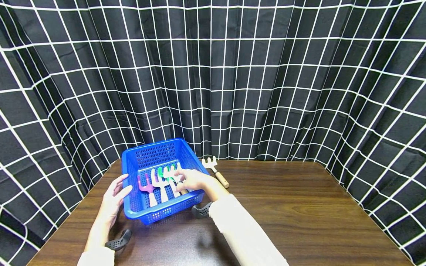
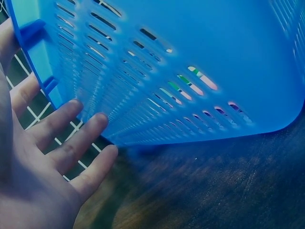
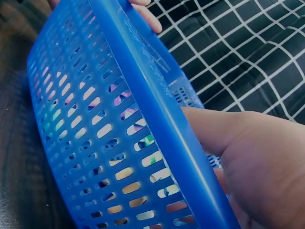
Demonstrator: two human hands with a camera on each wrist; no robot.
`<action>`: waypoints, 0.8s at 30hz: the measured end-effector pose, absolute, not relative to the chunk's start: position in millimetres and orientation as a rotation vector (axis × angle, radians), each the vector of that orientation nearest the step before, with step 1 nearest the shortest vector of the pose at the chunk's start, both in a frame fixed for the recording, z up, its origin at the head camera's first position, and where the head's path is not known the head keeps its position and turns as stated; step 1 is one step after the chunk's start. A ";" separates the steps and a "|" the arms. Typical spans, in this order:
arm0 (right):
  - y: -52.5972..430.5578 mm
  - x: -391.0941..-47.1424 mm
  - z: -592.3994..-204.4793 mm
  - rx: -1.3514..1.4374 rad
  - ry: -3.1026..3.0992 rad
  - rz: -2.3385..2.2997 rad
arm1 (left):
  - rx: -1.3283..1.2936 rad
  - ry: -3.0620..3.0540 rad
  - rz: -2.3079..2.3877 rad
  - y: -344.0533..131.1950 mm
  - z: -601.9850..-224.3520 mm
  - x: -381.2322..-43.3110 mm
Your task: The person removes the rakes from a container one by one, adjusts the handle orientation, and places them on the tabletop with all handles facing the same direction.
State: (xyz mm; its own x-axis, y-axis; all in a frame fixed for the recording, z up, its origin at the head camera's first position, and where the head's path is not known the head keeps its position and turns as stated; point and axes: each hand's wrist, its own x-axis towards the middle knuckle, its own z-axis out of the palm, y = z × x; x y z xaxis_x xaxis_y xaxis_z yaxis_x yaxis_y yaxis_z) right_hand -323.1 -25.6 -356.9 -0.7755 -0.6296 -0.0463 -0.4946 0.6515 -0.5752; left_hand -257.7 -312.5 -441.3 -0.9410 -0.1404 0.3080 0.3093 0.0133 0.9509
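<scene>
Blue basket (image 1: 166,204), forks (image 1: 161,183) inside, risked sliding, I judged remotely, if the right hand (image 1: 193,180), fingers parted over them, snagged one while the left hand (image 1: 114,195) only touched its edge, fingers loosely spread.

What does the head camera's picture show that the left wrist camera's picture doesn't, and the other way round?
Only the head view shows the right hand, the wooden-handled fork lying outside the blue basket, and the recognisable shapes of the forks inside it.

Only the left wrist view shows the small ribs under the basket's rim.

Both show the left hand, the basket, the brown table and the gridded curtain.
</scene>
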 end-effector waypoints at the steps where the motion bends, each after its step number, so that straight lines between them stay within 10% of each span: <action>1: -26.0 -323.5 -357.2 -0.906 2.616 -0.790 | -0.178 -1.983 -1.996 -312.3 -441.5 -257.4; 24: -36.7 -330.4 -365.4 -0.975 2.474 -0.466 | -0.168 -1.981 -1.995 -312.2 -441.0 -257.5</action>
State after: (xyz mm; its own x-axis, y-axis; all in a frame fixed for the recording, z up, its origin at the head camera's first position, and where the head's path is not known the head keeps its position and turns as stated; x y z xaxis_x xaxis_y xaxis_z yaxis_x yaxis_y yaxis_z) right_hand -330.4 -36.7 -365.4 -0.6558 -0.7038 -0.2732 -0.5560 0.6950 -0.4559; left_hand -257.5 -312.2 -441.0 -0.9408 -0.1443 0.3069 0.3078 0.0161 0.9513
